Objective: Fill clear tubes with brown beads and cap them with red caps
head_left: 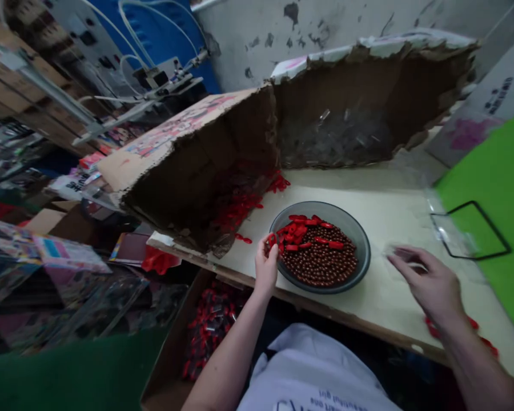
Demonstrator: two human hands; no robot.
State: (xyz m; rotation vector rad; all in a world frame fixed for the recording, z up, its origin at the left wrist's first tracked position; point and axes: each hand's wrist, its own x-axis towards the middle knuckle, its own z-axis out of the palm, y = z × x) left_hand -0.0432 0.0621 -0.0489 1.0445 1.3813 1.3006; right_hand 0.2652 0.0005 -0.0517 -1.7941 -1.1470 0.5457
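My left hand [266,267] is at the near rim of a grey metal bowl [341,219], its fingertips pinching a small red loop-shaped piece [272,240]. The bowl holds a mass of glossy brown beads [319,264], with several flat red pieces [300,233] lying on top. My right hand [426,279] hovers over the cream tabletop [394,205], right of the bowl. Its fingers are blurred, and something translucent may lie between them. Loose red pieces [482,334] lie on the table beneath my right wrist.
Torn cardboard walls [205,165] stand behind the bowl, with red pieces [237,208] heaped at their foot and clear plastic parts [336,134] against them. A box of red items [209,331] sits below the table edge. A green board [492,171] lies at right.
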